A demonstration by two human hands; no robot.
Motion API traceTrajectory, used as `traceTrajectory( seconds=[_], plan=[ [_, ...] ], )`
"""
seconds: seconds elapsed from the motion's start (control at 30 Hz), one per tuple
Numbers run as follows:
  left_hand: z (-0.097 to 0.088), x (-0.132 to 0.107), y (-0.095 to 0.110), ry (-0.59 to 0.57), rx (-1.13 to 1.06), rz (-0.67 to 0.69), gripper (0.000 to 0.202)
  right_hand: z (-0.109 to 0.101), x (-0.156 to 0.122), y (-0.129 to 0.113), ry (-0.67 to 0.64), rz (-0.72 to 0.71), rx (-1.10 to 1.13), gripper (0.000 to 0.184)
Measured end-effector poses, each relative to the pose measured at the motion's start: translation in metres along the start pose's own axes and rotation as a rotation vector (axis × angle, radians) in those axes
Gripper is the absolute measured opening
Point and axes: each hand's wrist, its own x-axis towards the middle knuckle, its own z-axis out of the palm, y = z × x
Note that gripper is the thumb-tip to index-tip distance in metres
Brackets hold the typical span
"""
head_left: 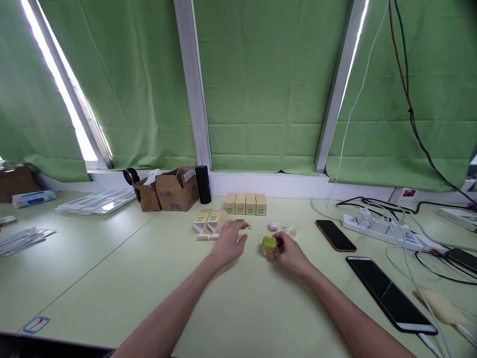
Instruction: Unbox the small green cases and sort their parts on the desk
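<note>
My right hand [289, 254] is closed on a small clear jar with a green lid [269, 244] that rests on the pale green table [112, 268]. My left hand [230, 240] lies palm down with fingers spread, reaching toward a small green piece [240, 221] by its fingertips. Just left of it lie two opened tan cartons [208, 223]. A row of several upright tan cartons [245, 204] stands behind. A small pink item [274, 226] and a clear open jar with something yellow inside [291, 229] sit beyond my right hand.
Two brown cardboard boxes [172, 189] and a black cylinder [203, 184] stand at the back left. Two dark phones [335, 235] [389, 293], a white power strip [383, 229] and tangled cables lie on the right. Flat packets [22, 237] lie far left. Green curtains hang behind.
</note>
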Motion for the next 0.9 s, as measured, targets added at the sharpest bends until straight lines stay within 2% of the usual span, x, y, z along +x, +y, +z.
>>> traceTrajectory(
  seconds=[0.1, 0.2, 0.27, 0.37, 0.43, 0.53, 0.63, 0.9],
  plan=[
    [0.0, 0.001, 0.011, -0.035, -0.114, -0.013, 0.032, 0.002, 0.001, -0.011, -0.056, 0.023, 0.126, 0.041],
    [-0.003, 0.005, 0.022, -0.064, -0.162, -0.045, 0.03, 0.002, -0.001, -0.025, -0.103, 0.058, 0.41, 0.049],
    [-0.004, 0.01, 0.028, -0.088, -0.183, -0.058, 0.029, 0.003, -0.004, -0.032, -0.149, 0.076, 0.574, 0.049],
    [0.001, 0.015, 0.031, -0.078, -0.228, -0.054, 0.026, 0.004, -0.009, -0.038, -0.229, 0.106, 0.702, 0.045],
    [0.009, 0.015, 0.031, -0.031, -0.267, -0.052, 0.024, 0.005, -0.012, -0.039, -0.26, 0.143, 0.744, 0.042],
    [0.024, 0.008, 0.027, 0.034, -0.324, -0.07, 0.024, 0.007, -0.013, -0.038, -0.237, 0.185, 0.786, 0.041],
    [0.035, -0.003, 0.02, 0.035, -0.343, -0.074, 0.025, 0.007, -0.011, -0.036, -0.209, 0.176, 0.828, 0.041],
    [0.046, -0.01, 0.005, 0.061, -0.344, -0.093, 0.026, 0.004, -0.006, -0.025, -0.234, 0.136, 1.035, 0.027]
  ],
)
